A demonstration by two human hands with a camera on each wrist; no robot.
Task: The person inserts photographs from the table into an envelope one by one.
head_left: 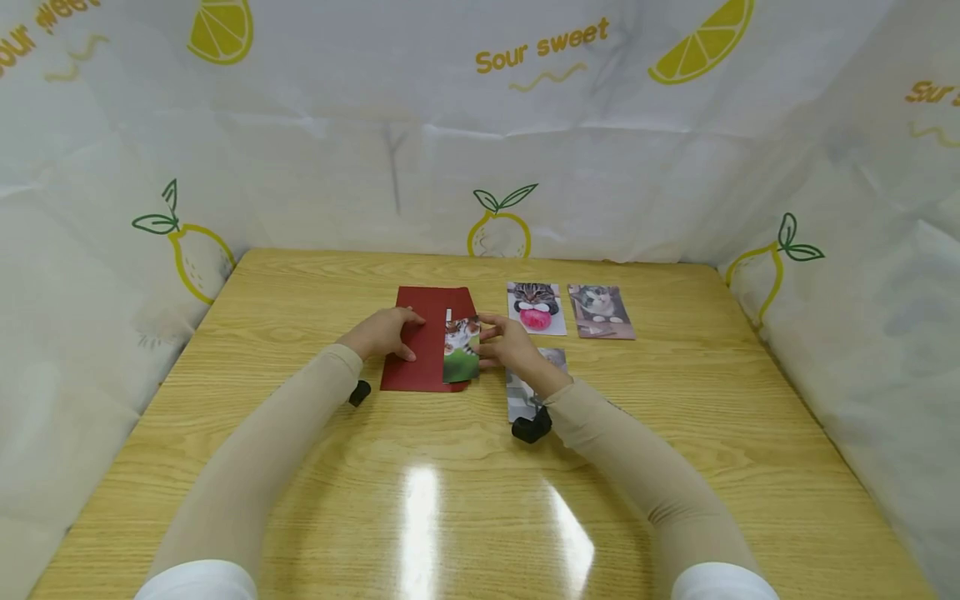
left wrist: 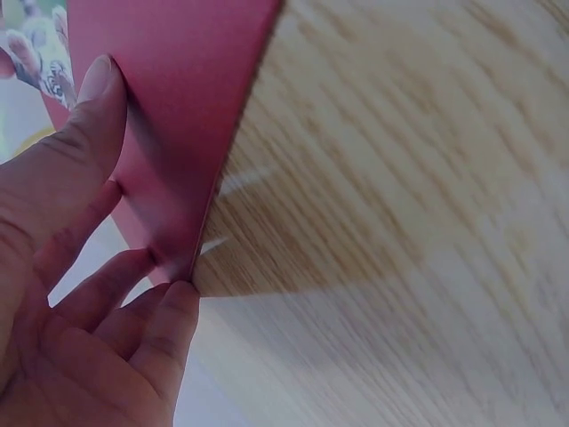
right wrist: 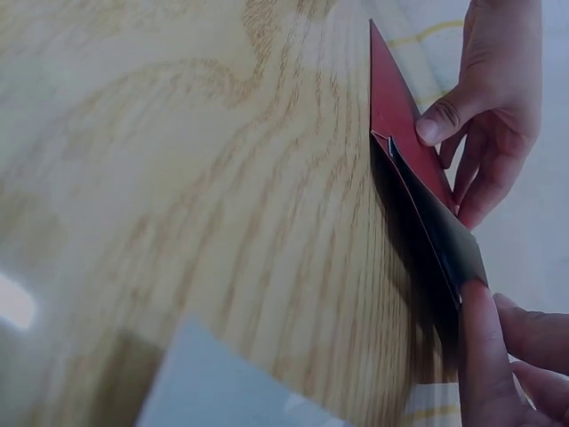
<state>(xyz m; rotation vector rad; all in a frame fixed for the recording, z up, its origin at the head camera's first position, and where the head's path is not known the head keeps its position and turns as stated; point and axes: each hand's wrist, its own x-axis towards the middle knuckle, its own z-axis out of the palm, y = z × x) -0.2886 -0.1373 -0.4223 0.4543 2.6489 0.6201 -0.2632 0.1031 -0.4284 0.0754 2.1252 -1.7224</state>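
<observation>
A red envelope [head_left: 423,342] lies on the wooden table. Across its right side sits a photo card of a tiger [head_left: 461,358], raised at its right edge; in the right wrist view the dark underside of the card [right wrist: 440,209] slants up off the table. My right hand [head_left: 513,346] pinches the card by that right edge. On the envelope's left part rests my left hand [head_left: 381,333], its thumb and fingers spread apart. The left wrist view shows the left thumb [left wrist: 93,116] pressing the red face and the fingertips touching near a corner.
Behind my right hand lie a photo of a cat with a pink ball [head_left: 536,308] and a second cat photo [head_left: 600,312]. Under the right wrist is a greyish photo [head_left: 521,400], partly covered. White cloth [head_left: 330,183] with lemon prints surrounds the wooden table [head_left: 712,400].
</observation>
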